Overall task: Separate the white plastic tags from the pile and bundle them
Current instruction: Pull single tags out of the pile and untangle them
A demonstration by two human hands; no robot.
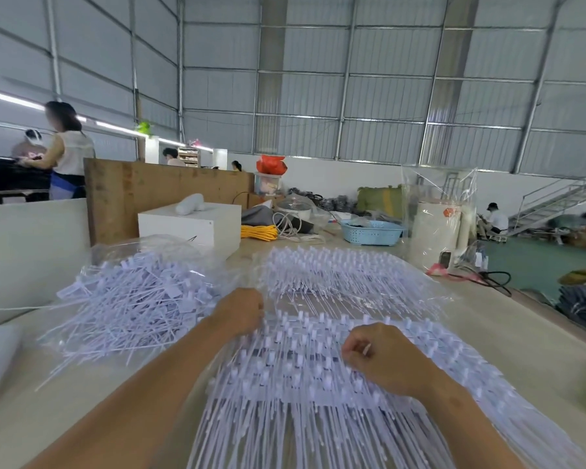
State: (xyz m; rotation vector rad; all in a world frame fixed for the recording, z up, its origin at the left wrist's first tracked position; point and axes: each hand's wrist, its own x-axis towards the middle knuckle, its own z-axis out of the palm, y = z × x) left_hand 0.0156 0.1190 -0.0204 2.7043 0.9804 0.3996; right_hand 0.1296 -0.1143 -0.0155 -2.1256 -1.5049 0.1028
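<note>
These white plastic tags point(301, 360) look light, springy and slippery, so I'd grab them by the blocky heads, not the thin tails. They lie combed in rows at 6 o'clock on the bench point(508, 333), loose pile point(132, 299) at 10. Left hand point(241, 311) curls into the heads; right hand point(383, 358) pinches one strand.
</note>
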